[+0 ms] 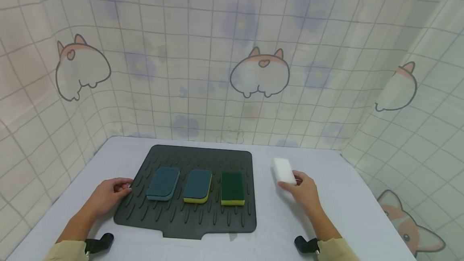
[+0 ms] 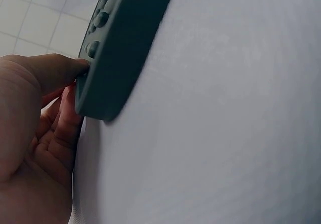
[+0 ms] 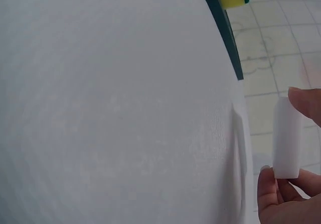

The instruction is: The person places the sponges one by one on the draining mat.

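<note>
In the head view, my right hand [image 1: 305,191] holds a white sponge block [image 1: 283,170] between thumb and fingers, over the tabletop to the right of a dark grey drying mat [image 1: 199,220]. The right wrist view shows the white sponge edge-on, gripped at its ends. My left hand [image 1: 106,194] pinches the mat's left edge; in the left wrist view its thumb [image 2: 60,71] presses on the rim. Across the ribbed mat lie three sponges in a row: a blue one [image 1: 163,183], a blue-and-yellow one [image 1: 197,185] and a green-and-yellow one [image 1: 232,188].
A white cloth covers the table [image 1: 268,220]. Behind and at both sides hangs a checked curtain [image 1: 203,63] with cartoon dog prints. A black wrist mount [image 1: 99,243] sits at the left sleeve and another mount [image 1: 306,245] at the right one.
</note>
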`<state>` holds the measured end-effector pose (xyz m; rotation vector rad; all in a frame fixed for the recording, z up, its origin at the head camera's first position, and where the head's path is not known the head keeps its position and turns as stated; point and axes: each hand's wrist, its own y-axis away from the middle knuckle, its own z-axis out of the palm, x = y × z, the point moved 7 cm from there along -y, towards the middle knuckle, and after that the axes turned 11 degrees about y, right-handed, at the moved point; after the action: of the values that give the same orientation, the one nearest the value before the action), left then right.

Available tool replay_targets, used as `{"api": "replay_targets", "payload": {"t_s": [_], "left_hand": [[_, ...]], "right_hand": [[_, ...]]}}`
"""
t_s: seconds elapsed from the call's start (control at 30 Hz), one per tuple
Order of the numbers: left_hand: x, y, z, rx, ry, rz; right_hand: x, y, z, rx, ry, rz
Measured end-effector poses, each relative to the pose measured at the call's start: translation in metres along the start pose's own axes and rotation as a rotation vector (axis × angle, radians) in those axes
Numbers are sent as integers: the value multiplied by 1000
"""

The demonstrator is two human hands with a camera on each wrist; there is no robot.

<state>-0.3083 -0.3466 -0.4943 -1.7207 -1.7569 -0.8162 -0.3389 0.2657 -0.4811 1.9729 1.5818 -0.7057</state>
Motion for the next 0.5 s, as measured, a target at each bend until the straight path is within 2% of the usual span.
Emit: {"api": "replay_targets", "payload": {"t_s": [0.5], "left_hand": [[0, 1, 0, 1, -9, 12]], "right_hand": [[-21, 2, 20, -22, -9, -40]]}}
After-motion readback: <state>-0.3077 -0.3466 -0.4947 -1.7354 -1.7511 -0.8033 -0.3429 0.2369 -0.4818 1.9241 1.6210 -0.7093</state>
